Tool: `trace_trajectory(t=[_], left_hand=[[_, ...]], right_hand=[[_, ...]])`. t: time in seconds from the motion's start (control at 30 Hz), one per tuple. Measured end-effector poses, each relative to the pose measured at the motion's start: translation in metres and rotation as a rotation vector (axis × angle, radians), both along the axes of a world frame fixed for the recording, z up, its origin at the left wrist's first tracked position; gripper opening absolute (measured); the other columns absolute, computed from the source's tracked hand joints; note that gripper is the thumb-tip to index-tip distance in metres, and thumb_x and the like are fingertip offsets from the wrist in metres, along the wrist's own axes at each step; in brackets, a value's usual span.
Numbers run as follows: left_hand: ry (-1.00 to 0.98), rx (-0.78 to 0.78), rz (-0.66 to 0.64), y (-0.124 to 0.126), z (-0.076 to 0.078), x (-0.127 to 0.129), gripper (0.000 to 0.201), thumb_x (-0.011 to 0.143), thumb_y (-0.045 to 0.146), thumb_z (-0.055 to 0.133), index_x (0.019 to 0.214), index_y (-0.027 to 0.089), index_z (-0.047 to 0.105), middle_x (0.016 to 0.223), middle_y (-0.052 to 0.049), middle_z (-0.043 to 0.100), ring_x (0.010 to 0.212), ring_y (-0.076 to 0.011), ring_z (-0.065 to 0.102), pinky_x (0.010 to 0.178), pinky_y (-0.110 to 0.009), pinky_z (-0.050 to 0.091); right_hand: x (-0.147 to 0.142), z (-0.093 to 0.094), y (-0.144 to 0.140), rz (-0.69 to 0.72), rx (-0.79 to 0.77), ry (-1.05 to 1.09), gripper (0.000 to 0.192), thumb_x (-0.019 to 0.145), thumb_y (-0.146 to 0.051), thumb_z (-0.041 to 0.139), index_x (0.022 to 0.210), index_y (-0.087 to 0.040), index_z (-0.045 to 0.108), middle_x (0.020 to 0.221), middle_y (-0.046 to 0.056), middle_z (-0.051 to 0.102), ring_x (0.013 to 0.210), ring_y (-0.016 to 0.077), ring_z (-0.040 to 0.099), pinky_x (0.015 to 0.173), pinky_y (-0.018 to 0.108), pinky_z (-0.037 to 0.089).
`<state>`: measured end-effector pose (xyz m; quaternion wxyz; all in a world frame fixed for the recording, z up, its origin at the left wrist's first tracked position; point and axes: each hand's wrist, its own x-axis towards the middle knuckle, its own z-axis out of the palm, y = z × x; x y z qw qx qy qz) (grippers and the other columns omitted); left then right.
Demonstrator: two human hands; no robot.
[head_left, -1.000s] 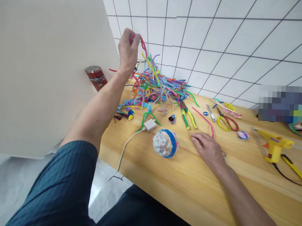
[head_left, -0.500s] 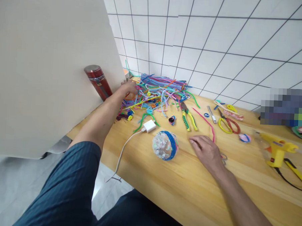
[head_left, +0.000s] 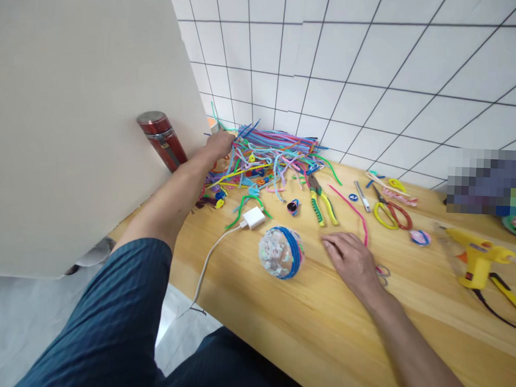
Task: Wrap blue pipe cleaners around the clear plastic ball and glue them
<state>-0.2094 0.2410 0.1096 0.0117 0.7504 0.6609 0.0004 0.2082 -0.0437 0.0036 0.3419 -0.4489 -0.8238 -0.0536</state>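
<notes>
White tiled wall (head_left: 374, 67) with dark grout behind a light wooden table (head_left: 320, 327); big beige board (head_left: 73, 122) leans at the table's far-left end. Landmark: the pile of pipe cleaners (head_left: 268, 157), multicoloured, heaped against the wall.

Left hand (head_left: 219, 143) reaches into the left edge of the pile, fingers curled down among the strands; how far closed it is, or whether it grips any strand, cannot tell. Dark blue sleeve (head_left: 115, 318) on that arm. Red metal flask (head_left: 161, 139) stands tilted just left of the pile, against the board.

Right hand (head_left: 351, 260) lies flat, palm down, fingers loosely spread on the table, well in front and right of the pile, holding nothing. A thin pink pipe cleaner (head_left: 353, 212) runs from the pile side down to just beside its fingers. Small pink loop (head_left: 383, 271) sits at the hand's right edge.

Ball wrapped in blue pipe cleaner (head_left: 281, 252), shiny, sits in front of the pile, left of the right hand, not touching it. White charger (head_left: 253, 217) with cable between ball and pile. Pliers (head_left: 321, 203) with yellow-green handles at the pile's right front. Scissors (head_left: 388, 210) with yellow and red handles further right. Yellow glue gun (head_left: 477, 257) far right of the pile.
</notes>
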Motion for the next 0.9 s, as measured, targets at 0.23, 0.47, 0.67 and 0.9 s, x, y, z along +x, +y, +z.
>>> trace_trajectory(t=[0.23,0.47,0.67,0.9], left_hand=[[-0.163,0.336,0.182,-0.014,0.073,0.019,0.033,0.114,0.036,0.042,0.137,0.02,0.06,0.132,-0.003,0.063,0.123,-0.0208,0.048,0.111,-0.042,0.038],[-0.186,0.442,0.261,-0.04,0.128,0.029,0.024,0.113,0.019,0.042,0.128,0.013,0.06,0.108,-0.005,0.06,0.097,-0.0171,0.047,0.098,-0.038,0.041],[-0.24,0.717,0.274,-0.05,0.212,0.034,0.031,0.113,0.019,0.036,0.131,0.009,0.06,0.121,-0.008,0.064,0.103,-0.0177,0.051,0.109,-0.04,0.044],[-0.272,0.58,0.199,-0.045,0.172,0.085,0.035,0.113,0.01,0.031,0.137,0.013,0.055,0.131,-0.011,0.065,0.114,-0.0199,0.054,0.11,-0.042,0.042]], right_hand=[[0.001,-0.005,0.001,-0.012,-0.036,0.022,0.022,0.108,-0.026,0.056,0.102,-0.024,0.077,0.095,0.006,0.083,0.091,0.0238,0.077,0.085,0.04,0.06],[0.001,-0.008,-0.001,-0.02,-0.102,0.065,0.024,0.107,-0.029,0.055,0.103,-0.025,0.079,0.098,0.008,0.083,0.093,0.0261,0.076,0.087,0.044,0.06],[0.001,-0.008,0.0,-0.01,-0.069,0.05,0.023,0.108,-0.027,0.056,0.102,-0.024,0.078,0.097,0.008,0.082,0.093,0.026,0.076,0.086,0.043,0.06],[0.0,-0.009,0.0,-0.012,-0.059,0.054,0.022,0.108,-0.027,0.056,0.102,-0.025,0.077,0.097,0.007,0.082,0.092,0.025,0.076,0.086,0.043,0.06]])
